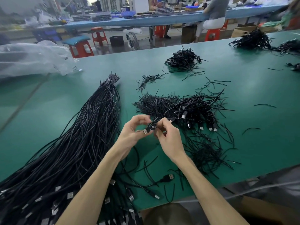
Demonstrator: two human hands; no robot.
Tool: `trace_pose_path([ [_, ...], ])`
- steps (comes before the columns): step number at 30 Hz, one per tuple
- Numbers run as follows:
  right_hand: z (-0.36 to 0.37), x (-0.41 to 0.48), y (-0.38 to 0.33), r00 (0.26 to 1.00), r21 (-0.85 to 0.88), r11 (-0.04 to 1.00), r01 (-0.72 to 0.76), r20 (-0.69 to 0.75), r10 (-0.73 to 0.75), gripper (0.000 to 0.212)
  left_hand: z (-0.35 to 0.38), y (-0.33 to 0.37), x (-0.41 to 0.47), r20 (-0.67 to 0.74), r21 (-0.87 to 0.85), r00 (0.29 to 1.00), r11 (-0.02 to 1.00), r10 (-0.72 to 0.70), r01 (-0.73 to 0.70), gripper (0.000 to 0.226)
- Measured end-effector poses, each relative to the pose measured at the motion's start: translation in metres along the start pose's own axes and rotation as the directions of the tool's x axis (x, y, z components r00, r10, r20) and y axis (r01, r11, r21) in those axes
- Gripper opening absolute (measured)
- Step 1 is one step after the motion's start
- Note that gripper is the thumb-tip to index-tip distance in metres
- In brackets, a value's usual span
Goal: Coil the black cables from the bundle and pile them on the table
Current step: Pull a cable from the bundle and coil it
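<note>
While the left hand (129,132) and right hand (170,137) are pinching 1 coiled cable (152,125), a big bundle (90,127) is waiting by the pile (198,109).

Left forearm (90,184), right forearm (207,189): bare, slim, uncovered from frame edge at 6 o'clock to wrists. Left hand (129,133), right hand (168,140): bare, slender fingers. Dark rounded shape (164,214) at 6 o'clock, possibly trousered knee, unclear.

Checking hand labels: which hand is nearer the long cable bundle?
Left. The left hand is just right of the cable bundle; the right hand lies farther right, both holding a coiled cable.
</note>
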State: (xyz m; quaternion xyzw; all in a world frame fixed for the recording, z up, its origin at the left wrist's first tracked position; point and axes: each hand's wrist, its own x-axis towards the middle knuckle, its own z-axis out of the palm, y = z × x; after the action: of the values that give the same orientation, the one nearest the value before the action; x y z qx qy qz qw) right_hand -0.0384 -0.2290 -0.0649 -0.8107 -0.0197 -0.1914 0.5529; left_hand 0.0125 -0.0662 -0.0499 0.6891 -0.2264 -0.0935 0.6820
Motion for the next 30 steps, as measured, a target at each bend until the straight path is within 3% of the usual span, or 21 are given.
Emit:
trace_pose_path([
  [6,0.001,0.0,-0.002,0.99,0.068,0.998,-0.015,0.14,0.005,0.027,-0.001,0.0,0.0,0.017,-0.052,0.999,0.998,0.029,-0.029,0.028],
  [12,0.003,-0.002,-0.001,0.995,0.018,0.999,0.033,0.098,-0.034,0.024,0.002,0.001,0.003,-0.149,-0.007,0.988,0.999,0.041,-0.042,0.034],
  [15,0.004,-0.003,-0.003,0.991,-0.104,0.987,0.122,0.071,-0.115,0.023,0.005,-0.001,0.003,-0.181,0.064,0.982,0.997,0.049,-0.038,0.037],
  [19,0.01,-0.01,-0.01,0.937,-0.386,0.855,0.346,0.102,-0.333,0.017,0.007,-0.003,0.007,-0.225,0.16,0.969,0.977,-0.1,0.138,0.039],
  [21,0.012,-0.011,-0.011,0.923,-0.423,0.822,0.381,0.116,-0.368,0.016,0.006,-0.004,0.006,-0.223,0.176,0.965,0.968,-0.137,0.178,0.046],
  [23,0.01,-0.01,-0.01,0.938,-0.391,0.854,0.342,0.09,-0.334,0.016,0.004,-0.004,0.004,-0.218,0.161,0.969,0.975,-0.117,0.154,0.043],
  [26,0.006,-0.006,-0.004,0.981,-0.282,0.941,0.187,0.009,-0.192,0.017,0.0,-0.002,0.002,-0.137,0.077,0.987,0.992,-0.088,0.099,0.012],
  [28,0.005,-0.004,-0.001,0.99,-0.233,0.964,0.126,-0.027,-0.136,0.019,-0.002,-0.003,0.001,0.001,-0.011,0.998,0.998,-0.069,0.069,0.035],
  [30,0.004,-0.002,0.0,0.993,-0.179,0.979,0.092,-0.052,-0.103,0.018,-0.001,-0.004,0.0,0.085,0.026,0.995,0.999,-0.049,0.047,0.054],
])
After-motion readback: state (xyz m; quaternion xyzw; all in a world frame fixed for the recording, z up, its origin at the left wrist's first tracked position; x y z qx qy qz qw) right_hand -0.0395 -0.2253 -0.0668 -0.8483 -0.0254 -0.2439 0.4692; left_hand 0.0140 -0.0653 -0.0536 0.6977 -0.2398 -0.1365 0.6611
